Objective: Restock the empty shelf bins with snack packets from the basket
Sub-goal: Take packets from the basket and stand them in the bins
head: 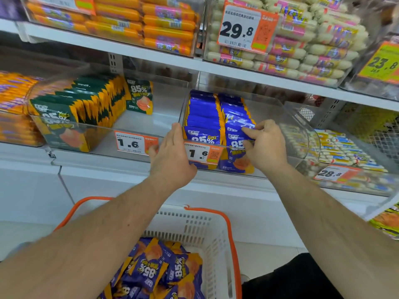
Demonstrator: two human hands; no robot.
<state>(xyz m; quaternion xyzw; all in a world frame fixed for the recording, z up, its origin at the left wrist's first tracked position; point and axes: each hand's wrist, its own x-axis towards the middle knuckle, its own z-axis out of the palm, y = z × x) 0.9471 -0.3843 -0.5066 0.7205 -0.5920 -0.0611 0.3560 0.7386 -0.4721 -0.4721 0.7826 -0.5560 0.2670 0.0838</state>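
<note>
We are pinching the front blue packet [238, 134] by its top edge with our right hand [264, 145], in the clear bin [289, 117] at twelve o'clock of the basket [207, 225]; our left hand [172, 156] is resting flat-fingered on the bin's corner. These light, slippery foil packets are probably best gripped at their sealed edges.

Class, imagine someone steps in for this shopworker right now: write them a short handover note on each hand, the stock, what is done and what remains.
Left hand: open, resting against the front left corner of the clear bin.
Right hand: fingers pinching the top of the front blue packet in the right row.
Stock: two rows of blue packets stand in the bin's left part; its right part is bare. More blue packets lie in the white basket below.
Done: bin partly filled.
Left: move the remaining packets up and fill the bare part.
</note>
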